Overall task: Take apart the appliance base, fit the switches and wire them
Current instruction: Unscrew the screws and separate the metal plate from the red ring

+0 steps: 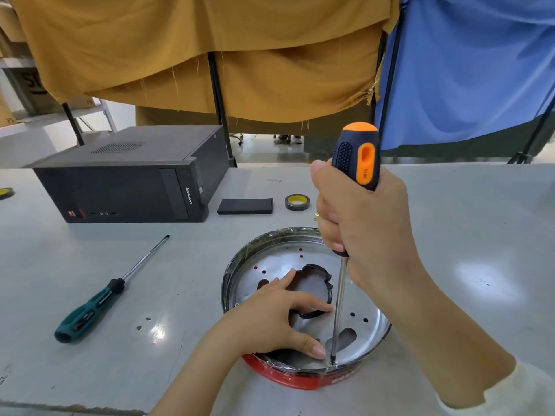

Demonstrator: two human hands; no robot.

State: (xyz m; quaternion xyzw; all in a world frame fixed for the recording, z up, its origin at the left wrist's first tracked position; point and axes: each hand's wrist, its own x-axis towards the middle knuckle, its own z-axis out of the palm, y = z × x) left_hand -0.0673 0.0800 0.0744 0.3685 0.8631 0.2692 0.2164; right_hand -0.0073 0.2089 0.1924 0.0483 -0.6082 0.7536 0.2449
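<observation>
The round appliance base (270,256) lies upside down on the table, a shiny metal plate with holes and a red rim at the front. My right hand (369,235) grips an orange-and-black screwdriver (359,157) upright, and its tip sits on a screw at the plate's near edge. My left hand (270,319) rests on the plate with its fingers spread around the dark central opening, the thumb lying beside the screwdriver tip.
A green-handled screwdriver (99,298) lies to the left of the base. Behind it stand a black computer case (126,178), a flat black block (245,206) and a roll of tape (297,202). Another tape roll (6,193) sits at the left edge.
</observation>
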